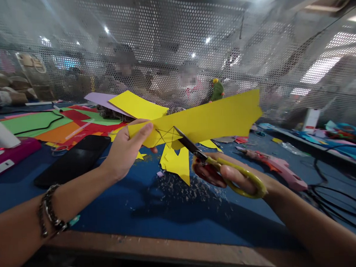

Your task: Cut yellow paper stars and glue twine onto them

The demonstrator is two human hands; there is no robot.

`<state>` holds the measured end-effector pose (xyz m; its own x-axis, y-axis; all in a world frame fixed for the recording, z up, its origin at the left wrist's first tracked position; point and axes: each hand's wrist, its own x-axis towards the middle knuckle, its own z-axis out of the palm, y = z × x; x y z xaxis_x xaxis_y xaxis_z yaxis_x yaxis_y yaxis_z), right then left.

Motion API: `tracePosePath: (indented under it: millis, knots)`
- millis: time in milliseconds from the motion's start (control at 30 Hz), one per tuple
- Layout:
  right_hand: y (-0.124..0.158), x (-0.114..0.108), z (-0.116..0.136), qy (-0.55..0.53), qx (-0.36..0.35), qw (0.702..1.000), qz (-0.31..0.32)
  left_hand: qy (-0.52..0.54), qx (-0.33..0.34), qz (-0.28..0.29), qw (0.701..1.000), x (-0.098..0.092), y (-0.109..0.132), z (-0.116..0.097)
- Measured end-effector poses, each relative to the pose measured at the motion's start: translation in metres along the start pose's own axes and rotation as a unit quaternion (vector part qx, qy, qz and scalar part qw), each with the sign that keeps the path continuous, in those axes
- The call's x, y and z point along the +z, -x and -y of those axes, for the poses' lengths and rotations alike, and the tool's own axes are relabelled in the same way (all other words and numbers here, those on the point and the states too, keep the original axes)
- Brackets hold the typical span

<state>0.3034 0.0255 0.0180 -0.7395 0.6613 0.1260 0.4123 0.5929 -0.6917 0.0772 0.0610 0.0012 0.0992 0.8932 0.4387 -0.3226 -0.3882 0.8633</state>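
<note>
My left hand (128,145) pinches the left end of a long yellow paper sheet (212,116), thumb on the near face. A star is drawn in dark lines near that end. Yellow-handled scissors (241,178) are in my right hand (212,173), fingers through the loops. Their dark blades meet the paper at the star's right side; part of the blades is hidden by the sheet. Below, several yellow paper cutouts (177,161) lie on the blue table (116,215), with small pale scraps scattered around them.
At left are a black phone (75,157), a magenta power strip (16,156) and coloured paper sheets (33,124). A pink glue gun (280,170) with black cable (334,197) lies at right. Behind stands a perforated metal screen (168,39), with people beyond it.
</note>
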Motion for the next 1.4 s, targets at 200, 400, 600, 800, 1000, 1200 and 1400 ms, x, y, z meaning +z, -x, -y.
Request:
tracePosePath:
  millis: [200,400,600,800,1000,1200,1400]
  knots:
    - [-0.004,0.007,0.01,-0.042,0.007,0.999,-0.033,0.006,-0.044,0.039,0.998,0.002,0.002,0.001]
    - [-0.003,0.005,0.006,-0.045,-0.016,0.998,-0.031,0.018,-0.09,0.061,0.994,0.001,0.0,0.001]
    - [-0.002,0.002,0.0,-0.074,-0.022,0.997,0.015,-0.075,-0.126,0.142,0.979,-0.001,0.001,0.001]
    - [-0.003,-0.002,0.005,-0.047,0.011,0.998,0.037,-0.117,-0.117,0.161,0.973,0.001,0.007,-0.003]
    - [-0.002,0.0,0.007,-0.048,-0.001,0.998,0.039,-0.098,-0.093,0.178,0.975,0.004,0.009,-0.007]
    - [-0.003,0.007,0.004,-0.089,0.013,0.995,0.042,-0.094,-0.092,0.197,0.971,0.003,0.01,-0.004]
    - [-0.007,0.02,0.004,-0.126,-0.013,0.992,0.005,-0.081,-0.104,0.169,0.977,0.005,0.012,-0.006]
